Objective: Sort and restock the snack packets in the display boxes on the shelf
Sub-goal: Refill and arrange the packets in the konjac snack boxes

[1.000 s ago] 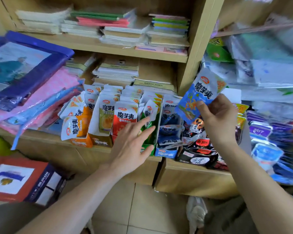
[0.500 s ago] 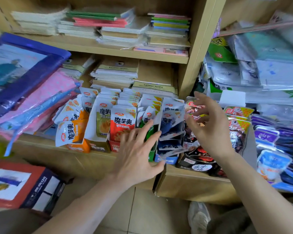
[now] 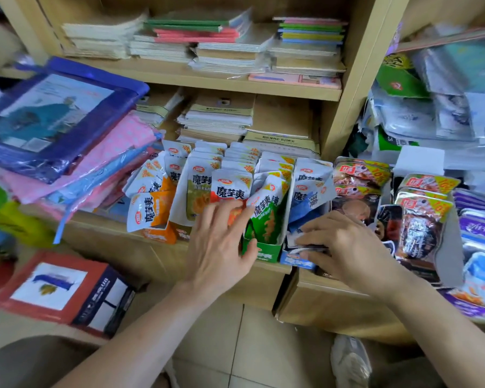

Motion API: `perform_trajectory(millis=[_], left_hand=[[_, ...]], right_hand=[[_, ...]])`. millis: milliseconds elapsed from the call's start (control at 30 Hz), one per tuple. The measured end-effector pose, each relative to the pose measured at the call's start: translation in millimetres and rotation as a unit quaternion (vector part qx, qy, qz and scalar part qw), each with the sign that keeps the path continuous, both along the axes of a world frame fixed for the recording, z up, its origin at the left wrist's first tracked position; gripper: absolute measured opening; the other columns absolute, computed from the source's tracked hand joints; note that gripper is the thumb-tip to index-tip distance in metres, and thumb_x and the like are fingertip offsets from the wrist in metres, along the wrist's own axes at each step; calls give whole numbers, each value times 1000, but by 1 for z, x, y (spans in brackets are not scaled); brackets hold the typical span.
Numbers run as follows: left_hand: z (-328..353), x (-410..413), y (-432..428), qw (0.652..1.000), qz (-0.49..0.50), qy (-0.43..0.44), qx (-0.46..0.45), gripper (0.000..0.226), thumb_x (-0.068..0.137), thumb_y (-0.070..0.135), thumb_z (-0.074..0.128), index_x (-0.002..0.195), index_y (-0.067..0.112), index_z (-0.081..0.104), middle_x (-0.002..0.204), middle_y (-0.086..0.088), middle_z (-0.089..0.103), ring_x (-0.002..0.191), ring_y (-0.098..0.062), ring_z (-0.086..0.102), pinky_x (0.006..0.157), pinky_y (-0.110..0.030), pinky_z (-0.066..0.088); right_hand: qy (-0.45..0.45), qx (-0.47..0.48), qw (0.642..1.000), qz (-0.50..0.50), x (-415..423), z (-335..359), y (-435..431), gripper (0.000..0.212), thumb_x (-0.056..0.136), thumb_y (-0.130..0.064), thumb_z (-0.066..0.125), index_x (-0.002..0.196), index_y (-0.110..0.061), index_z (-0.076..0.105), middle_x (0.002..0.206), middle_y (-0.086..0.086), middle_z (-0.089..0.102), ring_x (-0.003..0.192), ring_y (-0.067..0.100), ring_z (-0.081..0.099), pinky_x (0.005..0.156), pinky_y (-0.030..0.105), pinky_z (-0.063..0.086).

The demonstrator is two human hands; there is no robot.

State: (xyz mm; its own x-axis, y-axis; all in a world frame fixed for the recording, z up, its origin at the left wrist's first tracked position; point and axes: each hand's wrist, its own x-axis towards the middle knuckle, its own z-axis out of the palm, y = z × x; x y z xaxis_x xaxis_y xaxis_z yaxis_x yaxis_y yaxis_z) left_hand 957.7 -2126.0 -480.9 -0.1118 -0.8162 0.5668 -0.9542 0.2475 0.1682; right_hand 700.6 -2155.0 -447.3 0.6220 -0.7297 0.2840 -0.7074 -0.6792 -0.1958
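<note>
A row of narrow display boxes stands on the wooden shelf (image 3: 118, 233), each filled with upright snack packets: orange (image 3: 160, 233), yellow-green (image 3: 193, 197), red (image 3: 230, 189), green (image 3: 263, 252) and blue (image 3: 296, 261). My left hand (image 3: 219, 247) lies spread over the red box's front, its thumb against the green box's left side, holding nothing. My right hand (image 3: 350, 247) is low at the front of the blue box, fingers above and thumb below pinching the front blue packets (image 3: 305, 208). Green packets (image 3: 266, 217) lean to the right.
Dark meat-snack packets (image 3: 420, 219) and purple packs (image 3: 479, 228) crowd the shelf to the right. Plastic-wrapped folders (image 3: 53, 121) pile up on the left. Notebooks (image 3: 216, 119) fill the shelves behind. A red box (image 3: 56, 287) sits low on the left, tiled floor below.
One second ago my right hand held a blue packet up high. It put it into the blue box, then dropped to that box's front. My left hand stayed on the boxes.
</note>
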Motion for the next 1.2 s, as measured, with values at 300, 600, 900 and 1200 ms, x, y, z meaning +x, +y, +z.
perform_trajectory(millis=[300,600,900,1200], left_hand=[[15,21,-12,991,29,-40,124,75,87,61,53,153,32,36,163,8,30,145,-18,37,111,-40,39],[44,0,-44,996,-65,-38,53,68,94,51,54,154,24,38,164,4,29,147,-25,25,115,-47,25],[52,5,-68,981,-150,66,102,27,92,35,68,118,43,71,113,20,67,122,-12,45,95,-38,24],[43,33,-57,951,-264,112,113,18,79,25,81,90,40,79,109,28,70,144,-6,36,113,-38,21]], right_hand=[[7,9,1000,-20,9,-3,1,25,83,-34,81,107,-34,74,104,-15,70,96,20,62,82,42,48],[-46,-76,991,-104,20,-2,-5,51,78,-20,84,126,-20,67,123,-1,64,108,32,57,85,49,44],[27,-60,987,-148,37,21,-51,77,80,-18,77,149,-31,44,153,-2,39,122,34,35,92,55,37],[26,38,996,-76,39,30,-77,72,82,-13,71,143,-43,48,130,-22,50,117,17,26,86,43,25]])
